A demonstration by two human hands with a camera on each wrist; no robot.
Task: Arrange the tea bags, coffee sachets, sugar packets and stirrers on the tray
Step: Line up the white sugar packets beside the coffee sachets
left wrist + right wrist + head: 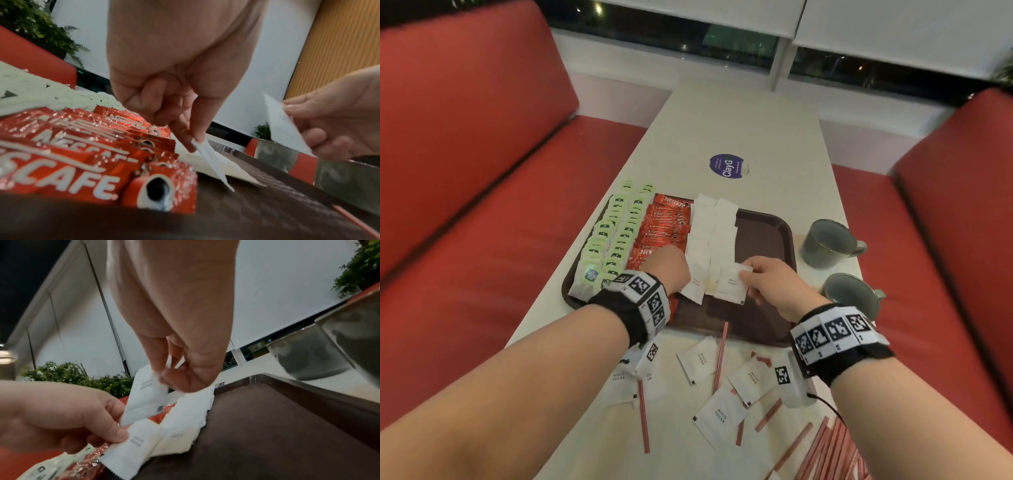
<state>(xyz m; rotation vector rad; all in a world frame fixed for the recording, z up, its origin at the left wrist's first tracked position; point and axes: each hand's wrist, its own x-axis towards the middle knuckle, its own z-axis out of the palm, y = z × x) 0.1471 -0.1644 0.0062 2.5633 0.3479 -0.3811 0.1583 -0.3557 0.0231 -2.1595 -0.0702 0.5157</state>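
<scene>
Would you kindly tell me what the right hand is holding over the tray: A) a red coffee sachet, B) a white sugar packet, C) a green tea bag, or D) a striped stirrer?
B: the right hand pinches a white sugar packet printed "sugar" above the tray.
</scene>
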